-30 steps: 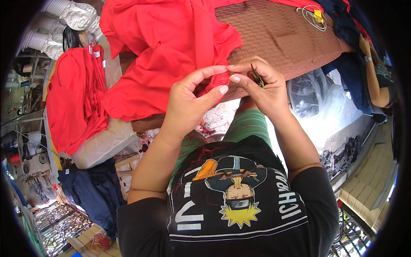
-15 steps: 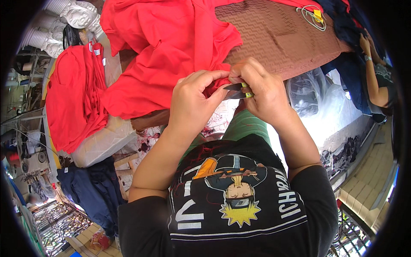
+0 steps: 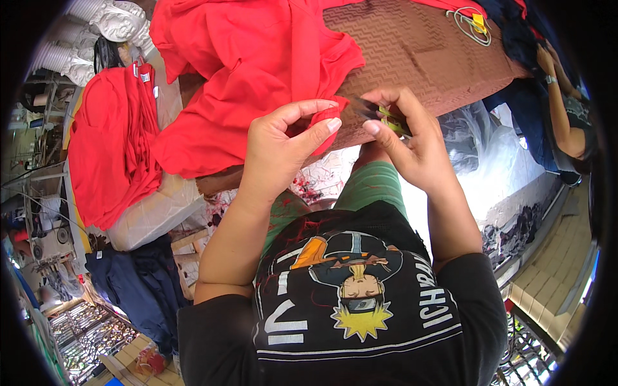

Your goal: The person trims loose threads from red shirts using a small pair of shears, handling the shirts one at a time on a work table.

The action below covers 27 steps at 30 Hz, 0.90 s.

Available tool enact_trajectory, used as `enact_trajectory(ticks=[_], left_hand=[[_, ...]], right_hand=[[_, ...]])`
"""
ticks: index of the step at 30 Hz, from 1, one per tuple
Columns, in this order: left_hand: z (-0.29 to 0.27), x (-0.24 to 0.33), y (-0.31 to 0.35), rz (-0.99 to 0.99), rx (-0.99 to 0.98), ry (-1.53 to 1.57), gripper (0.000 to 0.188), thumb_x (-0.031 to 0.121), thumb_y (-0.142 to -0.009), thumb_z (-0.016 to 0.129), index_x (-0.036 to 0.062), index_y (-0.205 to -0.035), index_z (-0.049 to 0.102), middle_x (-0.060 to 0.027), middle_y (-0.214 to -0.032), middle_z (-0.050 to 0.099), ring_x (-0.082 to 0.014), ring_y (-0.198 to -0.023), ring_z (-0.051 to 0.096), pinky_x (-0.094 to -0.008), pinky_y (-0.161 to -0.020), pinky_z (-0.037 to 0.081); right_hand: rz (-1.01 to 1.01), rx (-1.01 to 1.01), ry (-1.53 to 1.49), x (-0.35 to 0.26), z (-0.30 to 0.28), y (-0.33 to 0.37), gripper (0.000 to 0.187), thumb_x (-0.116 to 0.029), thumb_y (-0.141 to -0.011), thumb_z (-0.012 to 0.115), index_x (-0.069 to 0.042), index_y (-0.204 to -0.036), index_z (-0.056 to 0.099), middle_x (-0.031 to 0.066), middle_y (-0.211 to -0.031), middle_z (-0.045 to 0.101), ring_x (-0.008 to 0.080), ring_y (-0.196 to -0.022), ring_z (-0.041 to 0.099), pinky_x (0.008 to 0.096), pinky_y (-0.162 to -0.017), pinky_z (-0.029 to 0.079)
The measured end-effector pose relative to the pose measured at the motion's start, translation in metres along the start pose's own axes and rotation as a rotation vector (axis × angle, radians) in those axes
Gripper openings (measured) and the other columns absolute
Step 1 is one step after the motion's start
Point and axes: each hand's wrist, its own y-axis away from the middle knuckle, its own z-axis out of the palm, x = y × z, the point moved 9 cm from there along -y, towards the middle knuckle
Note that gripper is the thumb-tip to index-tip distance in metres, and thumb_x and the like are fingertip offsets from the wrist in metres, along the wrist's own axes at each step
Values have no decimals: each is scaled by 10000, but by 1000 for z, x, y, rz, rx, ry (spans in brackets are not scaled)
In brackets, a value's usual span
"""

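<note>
A red garment lies spread in loose folds over the brown patterned surface in front of me. My left hand pinches an edge of it between thumb and fingers, lifted at the near side. Just to the right, my right hand holds a small pair of thread snips with green-yellow handles and dark blades. The blades are blurred and point left toward the pinched cloth, apart from it.
A pile of red garments rests on a wrapped bundle at the left, with dark blue clothes below. A coiled pale cord with a yellow tag lies at the far right. Clear plastic hangs nearby. Another person's arm works on dark cloth.
My right hand has drawn away to the right with the snips, leaving a gap between the hands. My left hand has shifted slightly left, still pinching the cloth.
</note>
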Motion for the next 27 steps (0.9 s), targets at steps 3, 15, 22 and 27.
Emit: enact_trajectory(ticks=[3, 15, 22, 27], left_hand=[[1, 0, 1, 0, -11, 13, 272, 92, -829, 745, -23, -1066, 676, -28, -907, 688, -64, -818, 614, -218, -742, 508], [8, 9, 5, 67, -30, -124, 245, 35, -827, 725, -6, -1064, 680, -47, -968, 686, -72, -855, 624, -216, -758, 505], [10, 14, 6, 194, -19, -251, 249, 4, -824, 716, 8, -1071, 684, -40, -979, 684, -66, -868, 609, -203, -767, 481], [14, 21, 8, 229, -19, -342, 232, 5, -815, 721, 0, -1045, 693, -67, -1003, 684, -98, -913, 615, -232, -817, 482]], right_hand=[[-38, -45, 94, -7, 0, 0, 236, -132, -802, 730, -34, -1000, 648, 98, -902, 643, 244, -859, 636, 334, -783, 510], [-372, -15, 454, -26, 3, -1, 190, -164, -742, 744, -110, -903, 660, 18, -836, 632, 209, -772, 612, 335, -658, 384], [-370, -19, 441, -28, 7, 1, 180, -172, -753, 731, -113, -910, 665, 17, -819, 627, 209, -775, 613, 340, -677, 383], [-405, -6, 504, -28, 3, 2, 184, -169, -747, 736, -105, -907, 670, 20, -810, 622, 209, -769, 611, 336, -672, 377]])
